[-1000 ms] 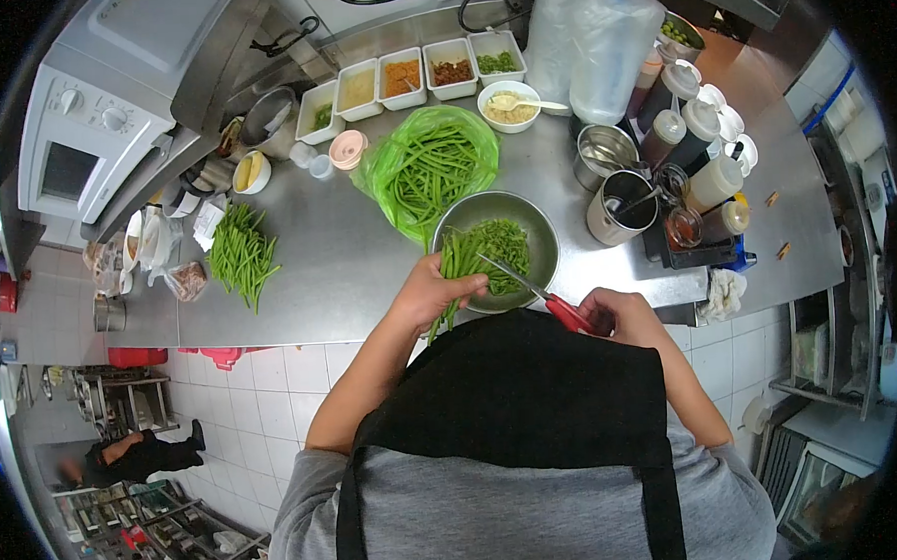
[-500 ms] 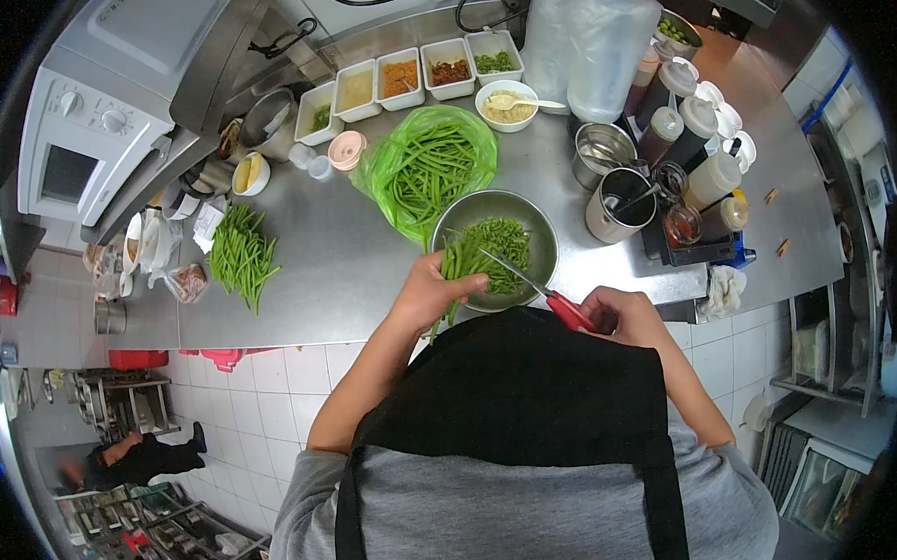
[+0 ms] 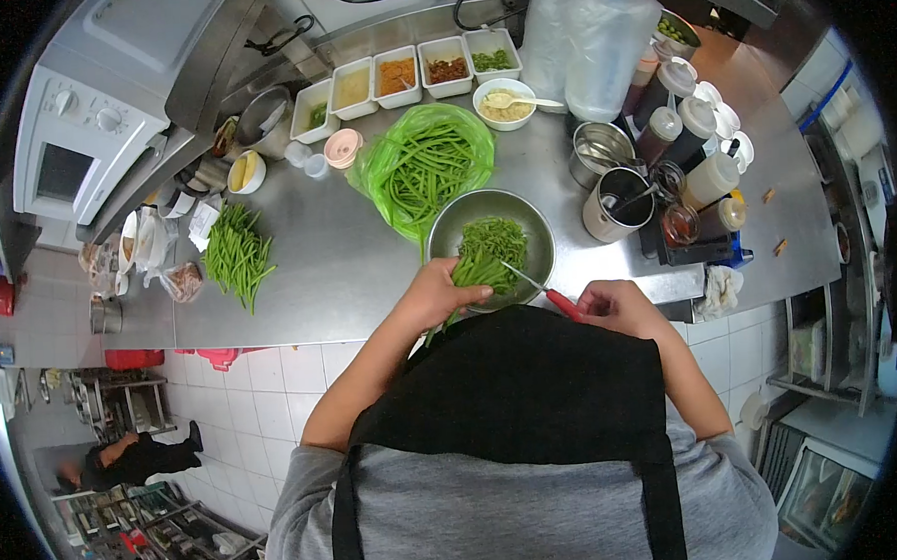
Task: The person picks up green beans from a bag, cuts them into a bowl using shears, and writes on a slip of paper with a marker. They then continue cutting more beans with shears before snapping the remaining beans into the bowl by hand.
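My left hand (image 3: 445, 288) is closed around a bunch of green beans (image 3: 476, 273) at the near left side of a metal bowl (image 3: 543, 223). Short cut bean pieces (image 3: 497, 236) lie in the bowl. Red-handled scissors (image 3: 567, 305) are in my right hand (image 3: 620, 308), to the right of the bowl. Their blades reach over the rim to the bunch's cut end and look nearly together. Just behind the bowl, a green plastic bag (image 3: 372, 180) holds many long green beans (image 3: 429, 166).
Another pile of beans (image 3: 235, 254) lies to the left. White tubs (image 3: 352, 108) line the back, near a bowl with a spoon (image 3: 505, 120). Metal containers (image 3: 608, 235) and sauce bottles (image 3: 714, 180) stand to the right. Another person (image 3: 141, 459) is far left.
The scissor handles have come together, and the blades have shifted slightly right. My left hand has moved a little right and down, its bunch further over the bowl.
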A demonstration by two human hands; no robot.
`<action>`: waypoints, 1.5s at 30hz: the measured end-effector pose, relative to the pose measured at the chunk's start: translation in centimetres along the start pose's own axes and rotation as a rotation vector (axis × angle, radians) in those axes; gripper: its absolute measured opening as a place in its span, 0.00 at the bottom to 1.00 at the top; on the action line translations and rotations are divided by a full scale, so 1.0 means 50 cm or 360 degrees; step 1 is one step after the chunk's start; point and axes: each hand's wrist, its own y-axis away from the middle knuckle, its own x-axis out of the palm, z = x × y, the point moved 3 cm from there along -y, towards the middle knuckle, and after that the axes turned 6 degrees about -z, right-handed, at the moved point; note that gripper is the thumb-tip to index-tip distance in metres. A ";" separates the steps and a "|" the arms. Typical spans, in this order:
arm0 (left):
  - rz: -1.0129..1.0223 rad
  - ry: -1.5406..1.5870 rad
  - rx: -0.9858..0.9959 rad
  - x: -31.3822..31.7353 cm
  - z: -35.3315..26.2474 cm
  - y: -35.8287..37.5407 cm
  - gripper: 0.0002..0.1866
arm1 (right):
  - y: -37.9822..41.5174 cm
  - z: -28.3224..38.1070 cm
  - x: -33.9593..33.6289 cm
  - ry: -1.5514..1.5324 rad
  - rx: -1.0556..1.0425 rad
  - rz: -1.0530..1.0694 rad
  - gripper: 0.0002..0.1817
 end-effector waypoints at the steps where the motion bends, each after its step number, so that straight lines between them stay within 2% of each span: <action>1: -0.0035 -0.0065 -0.0006 -0.004 -0.006 0.001 0.10 | 0.007 0.006 -0.004 -0.0029 0.0040 -0.0048 0.08; 3: -0.0082 -0.0085 0.0018 -0.010 -0.010 0.002 0.10 | 0.026 0.027 -0.015 -0.0085 0.0122 -0.0143 0.10; 6: -0.0067 -0.0071 0.0062 -0.011 -0.015 -0.001 0.10 | 0.043 0.065 -0.014 0.0169 -0.0061 -0.0182 0.13; 9: -0.0021 0.0049 0.0051 -0.011 -0.015 -0.008 0.10 | 0.043 0.090 -0.006 0.0418 -0.0107 -0.0323 0.14; 13: -0.0164 -0.0023 0.0169 -0.016 -0.014 -0.015 0.10 | 0.050 0.100 -0.005 0.0324 -0.0151 -0.0321 0.13; 16: -0.0157 0.0048 0.0204 -0.013 -0.017 -0.015 0.09 | 0.050 0.099 -0.001 0.0205 -0.0132 -0.0310 0.11; 19: 0.0067 0.0411 0.0053 -0.007 -0.029 -0.009 0.10 | 0.051 0.099 -0.001 0.0116 -0.0084 -0.0271 0.10; 22: 0.0208 0.0573 -0.0080 -0.004 -0.032 -0.002 0.10 | 0.047 0.094 0.000 0.0113 -0.0080 -0.0278 0.10; 28: 0.0366 0.0749 -0.0094 0.000 -0.033 0.003 0.11 | 0.042 0.086 0.004 0.0016 -0.0059 -0.0274 0.09; 31: 0.0389 0.0676 -0.0060 0.000 -0.026 0.001 0.20 | 0.042 0.091 0.005 0.0002 -0.0053 -0.0259 0.08; 34: 0.0339 0.0633 -0.0073 0.001 -0.014 -0.006 0.12 | 0.041 0.089 0.008 0.0012 -0.0080 -0.0271 0.08; 42: 0.0229 0.0444 -0.0046 -0.004 -0.016 -0.001 0.13 | 0.042 0.086 -0.007 0.0108 0.0019 -0.0298 0.09; 45: 0.0198 0.0312 -0.0015 -0.008 -0.018 -0.003 0.13 | 0.044 0.085 -0.009 0.0229 -0.0105 -0.0279 0.12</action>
